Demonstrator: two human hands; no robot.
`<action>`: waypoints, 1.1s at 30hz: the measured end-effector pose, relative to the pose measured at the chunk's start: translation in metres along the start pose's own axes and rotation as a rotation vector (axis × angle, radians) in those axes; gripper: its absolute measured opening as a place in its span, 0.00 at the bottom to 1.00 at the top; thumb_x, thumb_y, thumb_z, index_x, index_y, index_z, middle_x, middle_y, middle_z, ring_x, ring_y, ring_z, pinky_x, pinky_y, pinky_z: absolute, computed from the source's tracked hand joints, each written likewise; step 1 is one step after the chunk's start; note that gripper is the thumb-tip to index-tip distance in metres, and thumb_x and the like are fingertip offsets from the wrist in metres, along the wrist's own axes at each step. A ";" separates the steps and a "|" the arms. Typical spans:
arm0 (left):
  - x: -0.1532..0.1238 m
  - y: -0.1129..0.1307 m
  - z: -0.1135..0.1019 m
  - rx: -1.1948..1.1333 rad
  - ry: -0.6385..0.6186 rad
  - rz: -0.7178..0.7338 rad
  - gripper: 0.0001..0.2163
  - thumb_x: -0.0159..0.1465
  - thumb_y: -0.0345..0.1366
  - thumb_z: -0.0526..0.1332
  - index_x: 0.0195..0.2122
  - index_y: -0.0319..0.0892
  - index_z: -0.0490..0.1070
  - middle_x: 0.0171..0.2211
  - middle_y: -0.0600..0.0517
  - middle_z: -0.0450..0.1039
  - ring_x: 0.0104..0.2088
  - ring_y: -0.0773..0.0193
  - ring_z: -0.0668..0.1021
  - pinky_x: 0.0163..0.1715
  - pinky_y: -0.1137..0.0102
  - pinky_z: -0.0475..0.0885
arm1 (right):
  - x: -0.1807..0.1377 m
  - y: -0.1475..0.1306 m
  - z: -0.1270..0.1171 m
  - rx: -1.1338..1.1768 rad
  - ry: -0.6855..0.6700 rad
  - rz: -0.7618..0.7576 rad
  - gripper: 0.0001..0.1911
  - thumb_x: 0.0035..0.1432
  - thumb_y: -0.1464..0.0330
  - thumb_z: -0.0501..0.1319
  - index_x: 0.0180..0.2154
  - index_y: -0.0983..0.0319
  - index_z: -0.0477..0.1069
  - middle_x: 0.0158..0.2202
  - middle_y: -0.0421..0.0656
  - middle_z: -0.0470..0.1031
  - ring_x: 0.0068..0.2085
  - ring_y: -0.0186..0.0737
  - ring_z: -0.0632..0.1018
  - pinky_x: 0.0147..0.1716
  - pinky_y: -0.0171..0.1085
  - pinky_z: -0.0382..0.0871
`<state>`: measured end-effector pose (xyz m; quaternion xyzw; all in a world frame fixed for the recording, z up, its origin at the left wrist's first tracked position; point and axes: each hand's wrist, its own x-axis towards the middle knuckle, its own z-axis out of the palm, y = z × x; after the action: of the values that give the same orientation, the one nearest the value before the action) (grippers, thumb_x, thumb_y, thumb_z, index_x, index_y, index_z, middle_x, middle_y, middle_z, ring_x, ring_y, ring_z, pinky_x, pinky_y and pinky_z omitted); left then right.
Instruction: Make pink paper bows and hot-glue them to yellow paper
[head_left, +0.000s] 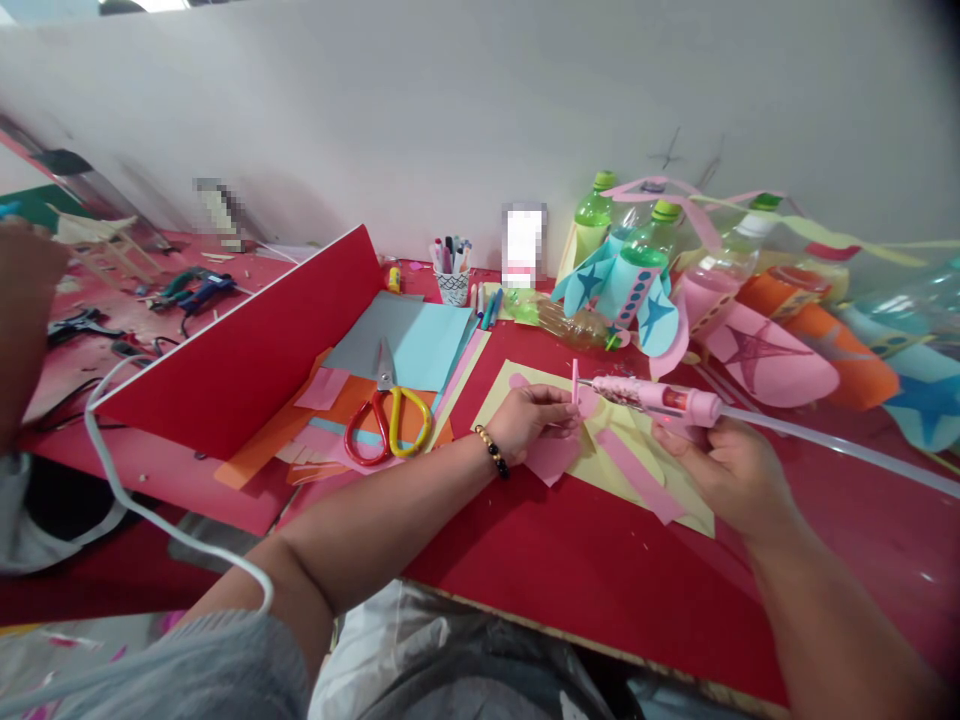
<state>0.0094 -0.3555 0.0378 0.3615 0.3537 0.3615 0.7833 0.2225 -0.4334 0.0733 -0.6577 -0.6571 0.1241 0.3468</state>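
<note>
My left hand (531, 422) pinches a pink paper cutout (551, 456) against a pale yellow paper sheet (611, 450). A thin pink strip (575, 381) stands up by its fingertips. My right hand (720, 476) grips a pink hot glue gun (654, 398), whose nozzle points left toward that strip. A long translucent glue stick (840, 440) runs from the gun's rear toward the right edge. A pink paper strip (641, 476) lies on the yellow sheet below the gun.
Red-and-yellow scissors (388, 427) lie on coloured paper (420, 345) beside a standing red board (240, 350). Paper-decorated plastic bottles (630, 270) and a pen cup (453, 286) stand at the back. Another glue gun (196, 292) lies far left, near a person's arm (22, 300).
</note>
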 end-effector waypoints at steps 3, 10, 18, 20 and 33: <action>0.000 0.000 0.000 -0.003 0.003 0.006 0.10 0.50 0.30 0.71 0.29 0.34 0.71 0.24 0.51 0.74 0.23 0.70 0.76 0.31 0.70 0.73 | 0.000 -0.001 0.000 0.016 0.002 -0.001 0.18 0.55 0.59 0.60 0.43 0.63 0.74 0.35 0.45 0.78 0.36 0.48 0.78 0.39 0.41 0.70; 0.004 0.000 -0.003 -0.012 0.024 0.028 0.10 0.49 0.27 0.70 0.32 0.33 0.72 0.25 0.50 0.74 0.25 0.69 0.77 0.31 0.70 0.72 | -0.001 0.000 0.002 0.076 -0.029 0.013 0.16 0.54 0.60 0.61 0.42 0.62 0.72 0.40 0.45 0.78 0.41 0.48 0.78 0.41 0.40 0.70; 0.006 0.001 -0.006 -0.016 0.017 0.059 0.12 0.47 0.29 0.71 0.31 0.34 0.74 0.25 0.51 0.74 0.25 0.69 0.76 0.32 0.71 0.72 | -0.002 0.005 0.005 0.121 -0.036 0.001 0.15 0.54 0.61 0.61 0.43 0.60 0.72 0.40 0.45 0.78 0.41 0.48 0.78 0.41 0.42 0.71; 0.006 0.001 -0.006 -0.018 0.010 0.069 0.11 0.47 0.29 0.71 0.31 0.34 0.74 0.25 0.51 0.74 0.25 0.70 0.76 0.32 0.71 0.72 | -0.002 0.006 0.005 0.117 -0.041 0.016 0.15 0.54 0.61 0.61 0.43 0.60 0.72 0.40 0.45 0.78 0.40 0.47 0.78 0.40 0.42 0.72; 0.011 -0.001 -0.012 -0.002 0.030 0.103 0.09 0.51 0.28 0.68 0.33 0.33 0.74 0.28 0.48 0.76 0.26 0.69 0.77 0.34 0.70 0.73 | -0.001 -0.002 0.003 0.095 -0.068 -0.052 0.14 0.54 0.63 0.60 0.43 0.59 0.72 0.39 0.43 0.79 0.40 0.45 0.79 0.40 0.41 0.73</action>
<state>0.0056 -0.3430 0.0276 0.3728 0.3460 0.4070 0.7587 0.2188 -0.4340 0.0723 -0.6183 -0.6790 0.1685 0.3582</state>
